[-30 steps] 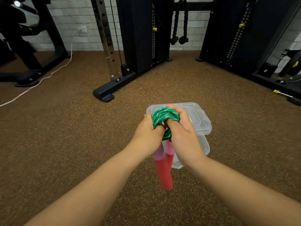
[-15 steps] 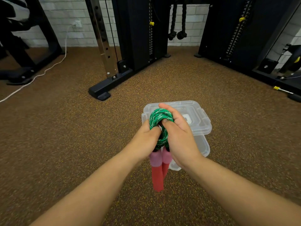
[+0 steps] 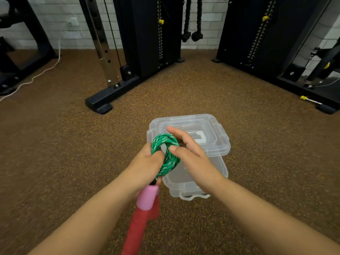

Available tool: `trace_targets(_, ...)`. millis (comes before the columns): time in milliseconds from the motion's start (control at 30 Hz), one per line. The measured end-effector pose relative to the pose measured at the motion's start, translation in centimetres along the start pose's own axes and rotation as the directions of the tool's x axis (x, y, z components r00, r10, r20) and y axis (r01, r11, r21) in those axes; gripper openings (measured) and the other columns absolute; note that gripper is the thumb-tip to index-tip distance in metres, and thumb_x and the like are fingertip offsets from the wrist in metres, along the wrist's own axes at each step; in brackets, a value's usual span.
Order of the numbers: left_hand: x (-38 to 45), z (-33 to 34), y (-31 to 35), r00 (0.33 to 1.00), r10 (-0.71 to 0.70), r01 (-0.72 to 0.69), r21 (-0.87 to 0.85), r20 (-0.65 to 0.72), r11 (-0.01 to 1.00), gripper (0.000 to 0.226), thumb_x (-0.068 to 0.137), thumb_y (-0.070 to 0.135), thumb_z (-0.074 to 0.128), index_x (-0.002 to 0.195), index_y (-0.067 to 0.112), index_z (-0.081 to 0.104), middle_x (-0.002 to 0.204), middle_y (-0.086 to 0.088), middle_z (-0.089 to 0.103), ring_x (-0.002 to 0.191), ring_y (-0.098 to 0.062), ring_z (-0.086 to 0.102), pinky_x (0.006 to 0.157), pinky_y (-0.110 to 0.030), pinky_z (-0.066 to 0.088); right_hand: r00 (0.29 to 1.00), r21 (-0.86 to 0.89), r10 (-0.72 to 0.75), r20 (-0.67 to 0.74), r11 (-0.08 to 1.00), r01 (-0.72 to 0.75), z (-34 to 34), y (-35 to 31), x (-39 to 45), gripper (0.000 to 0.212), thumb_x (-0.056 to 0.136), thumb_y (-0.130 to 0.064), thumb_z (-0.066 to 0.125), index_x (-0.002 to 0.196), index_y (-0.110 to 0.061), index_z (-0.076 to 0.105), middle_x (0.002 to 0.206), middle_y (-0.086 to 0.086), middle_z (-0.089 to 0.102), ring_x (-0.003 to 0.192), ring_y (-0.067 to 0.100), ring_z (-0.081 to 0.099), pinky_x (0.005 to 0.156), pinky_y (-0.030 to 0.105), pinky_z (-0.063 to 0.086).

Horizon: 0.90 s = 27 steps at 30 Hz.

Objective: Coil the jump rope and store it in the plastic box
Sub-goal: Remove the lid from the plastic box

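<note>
**Green rope, pink-and-red handles, clear box**

The rope (image 3: pixel 165 151) is bright green, braided with paler mint and white flecks. Its handles (image 3: pixel 142 210) are pink at the top and red below. The box (image 3: pixel 198 173) and its lid (image 3: pixel 211 138) are clear, colourless plastic with a faint milky cast. The floor (image 3: pixel 64 153) is dark brown, speckled all over with yellow. The machines (image 3: pixel 152 37) are black with yellow pins, and the wall (image 3: pixel 211 21) is white brick.
</note>
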<state>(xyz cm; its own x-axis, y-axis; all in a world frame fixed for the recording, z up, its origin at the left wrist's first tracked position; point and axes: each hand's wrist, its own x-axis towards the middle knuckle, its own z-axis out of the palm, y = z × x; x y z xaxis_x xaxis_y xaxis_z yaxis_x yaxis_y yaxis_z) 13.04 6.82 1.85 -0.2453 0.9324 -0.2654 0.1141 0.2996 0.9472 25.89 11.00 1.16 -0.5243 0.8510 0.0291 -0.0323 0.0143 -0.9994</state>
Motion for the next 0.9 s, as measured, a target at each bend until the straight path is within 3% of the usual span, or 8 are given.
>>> trace_targets(67, 0.4, -0.1, -0.3, 0.999, -0.02, 0.02, -0.012, -0.028, 1.0, 0.009, 0.095, 0.013, 0.04, 0.094, 0.015, 0.049, 0.055, -0.004, 0.049, 0.033, -0.012, 0.041, 0.036, -0.02, 0.034, 0.996, -0.004, -0.033, -0.078, 0.999, 0.033, -1.8, 0.4, 0.2, 0.042, 0.087, -0.018, 0.055, 0.129, -0.021, 0.054, 0.118, 0.0, 0.055, 0.109, 0.003, 0.053, 0.088, 0.013, 0.045)
trace_targets(167, 0.8, -0.4, -0.7, 0.996, -0.072, 0.071, -0.011, -0.053, 0.997, 0.007, 0.096, 0.019, 0.043, 0.097, 0.016, 0.049, 0.056, -0.005, 0.051, 0.035, -0.014, 0.041, 0.036, -0.022, 0.034, 0.92, -0.197, -0.111, -0.375, 0.98, 0.038, -5.7, 1.7, 0.7, 0.026, 0.096, -0.019, 0.05, 0.119, -0.027, 0.058, 0.115, -0.011, 0.057, 0.103, -0.011, 0.053, 0.095, 0.018, 0.046)
trace_targets(333, 1.4, 0.2, -1.2, 0.994, -0.083, 0.083, -0.011, -0.077, 0.997, 0.009, 0.095, 0.017, 0.042, 0.099, 0.013, 0.049, 0.059, -0.007, 0.051, 0.035, -0.014, 0.042, 0.036, -0.022, 0.035, 0.762, -0.256, 0.024, -0.647, 0.935, -0.247, -10.8, 4.4, 1.4, 0.03, 0.094, -0.027, 0.052, 0.124, -0.027, 0.052, 0.13, -0.004, 0.041, 0.118, 0.012, 0.049, 0.106, 0.034, 0.039)
trace_targets(433, 1.6, 0.9, -1.0, 0.993, -0.089, 0.088, -0.013, -0.075, 0.996, 0.007, 0.095, 0.019, 0.043, 0.095, 0.014, 0.048, 0.061, -0.009, 0.05, 0.034, -0.013, 0.042, 0.035, -0.02, 0.034, 0.72, -0.122, 0.201, -0.664, 0.921, -0.369, -11.7, 6.0, 1.9, 0.053, 0.093, -0.031, 0.054, 0.142, -0.02, 0.036, 0.149, 0.005, 0.035, 0.131, 0.023, 0.043, 0.107, 0.037, 0.037)
trace_targets(533, 1.5, 1.3, -0.9, 0.993, -0.096, 0.097, 0.006, -0.064, 0.995, 0.007, 0.095, 0.018, 0.043, 0.094, 0.014, 0.048, 0.063, -0.009, 0.05, 0.035, -0.013, 0.042, 0.035, -0.02, 0.034, 0.683, 0.129, 0.39, -0.617, 0.907, -0.402, -11.8, 6.8, 2.1, 0.063, 0.093, -0.028, 0.055, 0.147, -0.012, 0.026, 0.146, 0.011, 0.042, 0.127, 0.029, 0.048, 0.099, 0.036, 0.04)
trace_targets(667, 1.5, 1.4, -1.4, 0.99, -0.121, 0.124, 0.031, -0.075, 0.992, 0.009, 0.095, 0.021, 0.044, 0.098, 0.016, 0.05, 0.065, -0.01, 0.053, 0.037, -0.014, 0.044, 0.036, -0.021, 0.035, 0.719, 0.219, 0.452, -0.527, 0.89, -0.399, -11.6, 6.8, 2.2, 0.03, 0.092, -0.023, 0.058, 0.12, -0.011, 0.061, 0.106, 0.011, 0.072, 0.093, 0.028, 0.07, 0.088, 0.048, 0.055)
trace_targets(800, 1.7, 1.0, -1.9, 0.984, -0.16, 0.161, -0.001, -0.077, 0.987, 0.012, 0.095, 0.023, 0.045, 0.099, 0.012, 0.049, 0.066, -0.011, 0.053, 0.039, -0.016, 0.045, 0.035, -0.02, 0.035, 0.705, 0.285, 0.496, -0.507, 0.868, -0.406, -11.8, 6.4, 2.3, 0.018, 0.09, -0.015, 0.06, 0.107, -0.012, 0.065, 0.099, 0.011, 0.073, 0.089, 0.028, 0.071, 0.082, 0.043, 0.057)
trace_targets(900, 1.7, 0.4, -1.5, 0.975, -0.193, 0.186, -0.079, -0.107, 0.979, 0.008, 0.095, 0.019, 0.045, 0.095, 0.012, 0.048, 0.065, -0.01, 0.051, 0.038, -0.014, 0.043, 0.033, -0.018, 0.033, 0.69, 0.268, 0.492, -0.531, 0.87, -0.414, -11.9, 6.2, 1.8, 0.012, 0.087, -0.009, 0.058, 0.082, -0.019, 0.06, 0.093, 0.008, 0.071, 0.091, 0.026, 0.068, 0.085, 0.041, 0.055)
